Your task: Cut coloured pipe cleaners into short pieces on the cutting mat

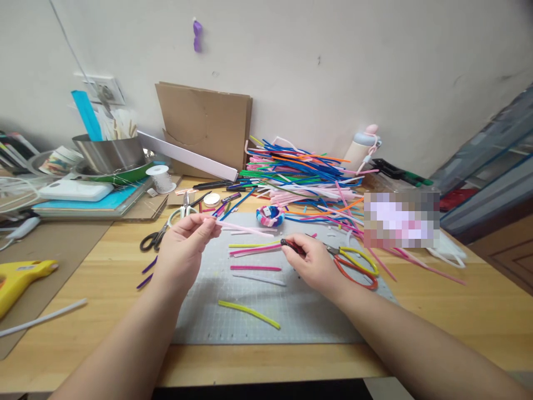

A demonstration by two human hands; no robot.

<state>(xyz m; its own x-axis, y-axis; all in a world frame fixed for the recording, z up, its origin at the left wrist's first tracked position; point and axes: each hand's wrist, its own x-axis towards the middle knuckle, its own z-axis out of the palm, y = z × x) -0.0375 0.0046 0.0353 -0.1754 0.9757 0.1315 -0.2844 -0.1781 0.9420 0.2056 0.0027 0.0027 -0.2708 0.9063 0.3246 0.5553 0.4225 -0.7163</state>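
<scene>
Head view: left hand (189,241) pinches pale pink stem (247,228) over far side of mat (312,325); right hand (314,261) grips dark-ended tool (286,243) I can't name. Slack pinch could drop stem onto strips (256,269).

No legible text or numbers

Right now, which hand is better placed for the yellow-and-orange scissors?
Right hand, likely: beside the scissors, though gripping something dark. The left hand is farther, pinching a pink pipe cleaner.
</scene>
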